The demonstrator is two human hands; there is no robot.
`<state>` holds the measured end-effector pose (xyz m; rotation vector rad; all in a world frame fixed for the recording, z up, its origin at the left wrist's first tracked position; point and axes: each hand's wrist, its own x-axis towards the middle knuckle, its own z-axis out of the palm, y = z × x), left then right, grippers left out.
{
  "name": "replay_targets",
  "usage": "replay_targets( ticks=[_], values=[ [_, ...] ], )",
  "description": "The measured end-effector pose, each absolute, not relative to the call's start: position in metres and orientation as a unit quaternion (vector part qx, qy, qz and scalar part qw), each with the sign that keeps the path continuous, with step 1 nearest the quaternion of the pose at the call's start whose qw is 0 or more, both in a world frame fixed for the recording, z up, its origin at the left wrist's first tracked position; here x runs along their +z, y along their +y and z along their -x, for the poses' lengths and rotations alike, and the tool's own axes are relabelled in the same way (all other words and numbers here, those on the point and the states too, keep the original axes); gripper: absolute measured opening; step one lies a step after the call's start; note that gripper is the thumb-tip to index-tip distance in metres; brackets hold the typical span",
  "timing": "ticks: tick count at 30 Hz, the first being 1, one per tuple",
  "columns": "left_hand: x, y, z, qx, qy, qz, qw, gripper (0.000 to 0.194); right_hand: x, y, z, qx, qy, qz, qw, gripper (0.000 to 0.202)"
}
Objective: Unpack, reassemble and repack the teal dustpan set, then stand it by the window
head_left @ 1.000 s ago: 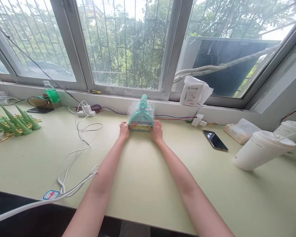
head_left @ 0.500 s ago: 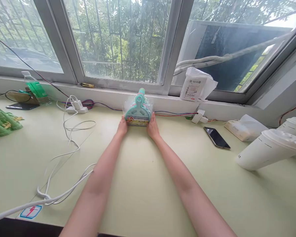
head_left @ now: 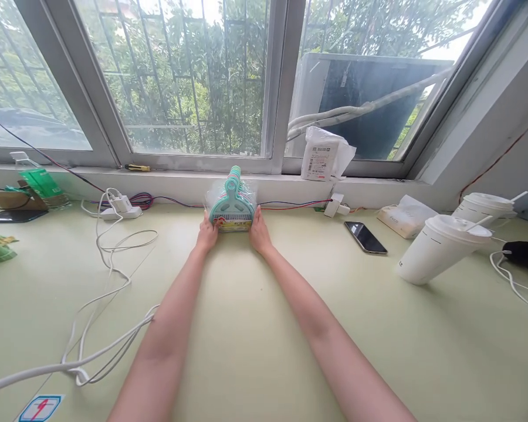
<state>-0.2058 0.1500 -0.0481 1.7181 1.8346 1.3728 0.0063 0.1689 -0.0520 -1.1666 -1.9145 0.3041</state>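
Observation:
A row of mini dustpan-and-brush sets [head_left: 232, 206] stands upright at the back of the table, against the wall under the window. They are teal, with clear plastic wrap around them and a yellow label low on the front one. My left hand [head_left: 208, 233] grips the left side of the row, and my right hand [head_left: 259, 232] presses on the right side, so the sets are held between both palms. Behind the front set, the others are mostly hidden, with only their stacked handles showing.
White cables [head_left: 110, 264] lie loose on the left, by a power strip [head_left: 121, 211] and a green-labelled bottle [head_left: 41, 184]. On the right are a phone [head_left: 365, 237], a tissue pack [head_left: 407, 217] and white cups [head_left: 444, 249]. A wrapped package [head_left: 323, 158] sits on the sill.
The camera view has turned a little to the right and upward, so everything appears shifted left. Both hands stay at the sides of the dustpan sets, which show no clear movement on the table.

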Motion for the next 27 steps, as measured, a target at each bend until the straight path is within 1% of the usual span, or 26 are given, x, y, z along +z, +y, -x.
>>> replay_targets(
  ticks=[3,5,8,11,17,19,23,25,27],
  values=[
    [-0.049,0.152,0.208,0.450,0.633,-0.616,0.130,0.094,-0.052,0.168,-0.006,0.125,-0.769,0.478,0.405,0.075],
    [-0.050,0.153,0.209,0.447,0.631,-0.622,0.124,0.098,-0.052,0.167,-0.006,0.127,-0.768,0.484,0.399,0.078],
    [-0.051,0.156,0.209,0.451,0.632,-0.617,0.133,0.102,-0.052,0.165,-0.006,0.135,-0.769,0.481,0.399,0.083],
    [-0.055,0.160,0.211,0.463,0.627,-0.610,0.140,0.100,-0.051,0.163,-0.007,0.153,-0.767,0.477,0.402,0.085],
    [-0.060,0.166,0.213,0.536,0.593,-0.584,0.146,0.086,-0.048,0.160,-0.008,0.171,-0.763,0.474,0.405,0.080],
    [-0.057,0.163,0.213,0.570,0.586,-0.565,0.111,0.076,-0.045,0.159,-0.009,0.171,-0.760,0.481,0.403,0.078],
    [-0.044,0.149,0.217,0.662,0.546,-0.513,-0.003,0.048,-0.039,0.153,-0.015,0.169,-0.735,0.500,0.426,0.075],
    [-0.036,0.138,0.219,0.688,0.539,-0.485,-0.039,0.041,-0.038,0.149,-0.020,0.176,-0.720,0.503,0.446,0.073],
    [-0.028,0.128,0.220,0.700,0.534,-0.471,-0.060,0.038,-0.039,0.143,-0.026,0.182,-0.705,0.504,0.464,0.071]
  ],
)
